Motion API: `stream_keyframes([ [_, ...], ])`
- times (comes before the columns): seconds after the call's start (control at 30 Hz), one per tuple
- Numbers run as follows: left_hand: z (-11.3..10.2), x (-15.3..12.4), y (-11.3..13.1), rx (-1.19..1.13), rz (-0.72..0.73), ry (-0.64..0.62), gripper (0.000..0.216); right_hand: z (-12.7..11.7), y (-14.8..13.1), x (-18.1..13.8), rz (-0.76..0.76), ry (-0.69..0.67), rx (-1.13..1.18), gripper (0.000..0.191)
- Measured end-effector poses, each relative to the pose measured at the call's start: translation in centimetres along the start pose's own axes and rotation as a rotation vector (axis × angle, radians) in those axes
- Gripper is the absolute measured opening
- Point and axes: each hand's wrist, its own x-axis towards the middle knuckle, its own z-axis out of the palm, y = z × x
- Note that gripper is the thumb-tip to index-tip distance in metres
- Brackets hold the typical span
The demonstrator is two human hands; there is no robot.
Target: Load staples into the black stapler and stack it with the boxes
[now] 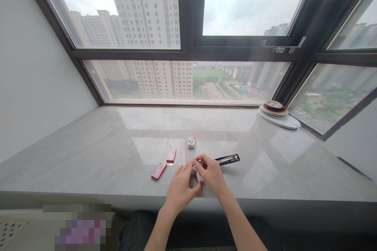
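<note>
My left hand point(180, 186) and my right hand point(211, 174) meet over the grey stone sill point(88, 153) near its front edge. Both have their fingers pinched together on a small white and pink box point(199, 177) that is mostly hidden between them. A black stapler point(228, 159) lies open just beyond my right hand. Left of my hands lie two flat pink staple boxes point(159, 170) point(171, 155). A third small white and red box point(191, 142) stands further back.
A stack of round plates point(278, 114) sits at the sill's back right corner by the window frame point(188, 51). A white wall point(32, 78) bounds the left side. The sill's front edge drops off just below my wrists.
</note>
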Motion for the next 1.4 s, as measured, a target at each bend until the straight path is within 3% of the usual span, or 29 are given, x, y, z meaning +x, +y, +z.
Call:
stream_keyframes([
  [0.13,0.2,0.0,-0.6,0.002,-0.022,-0.014,0.059,-1.6,-0.5,-1.3,-0.136,-0.177,-0.173,0.018],
  [0.33,0.3,-0.2,-0.3,-0.003,-0.020,0.015,0.036,-2.6,0.8,-1.9,-0.116,-0.249,-0.399,0.011],
  [0.43,0.2,-0.2,0.0,-0.013,-0.017,0.038,0.035,-3.3,1.1,-2.0,-0.087,-0.269,-0.415,0.012],
  [0.57,-0.5,-0.5,0.2,-0.051,-0.001,0.061,0.042,-5.4,1.8,-2.7,-0.046,-0.220,-0.377,0.018],
  [0.7,-0.9,-0.7,0.6,-0.014,-0.096,0.183,0.010,-7.8,4.2,-3.7,0.110,-0.037,-0.389,0.029],
  [0.8,-0.1,-0.6,1.3,0.061,-0.139,0.152,0.024,-8.1,5.7,-4.1,0.181,-0.028,-0.410,0.032],
  [1.0,2.0,0.0,2.9,0.104,-0.113,0.154,0.026,-7.0,6.3,-4.3,0.172,-0.071,-0.297,0.034],
  [1.1,2.1,0.0,3.1,0.098,-0.130,0.168,0.024,-8.9,7.4,-3.8,0.325,-0.038,-0.201,0.043],
  [1.2,2.2,0.1,3.0,0.119,-0.124,0.167,0.028,-11.8,8.2,-2.6,0.448,-0.002,0.032,0.069],
  [1.3,2.5,0.3,2.8,0.147,-0.125,0.167,0.028,-13.7,7.6,-0.3,0.377,-0.077,0.260,0.075],
  [1.4,2.7,0.7,2.7,0.157,-0.139,0.164,0.024,-13.3,6.0,2.6,0.269,-0.168,0.303,0.067],
])
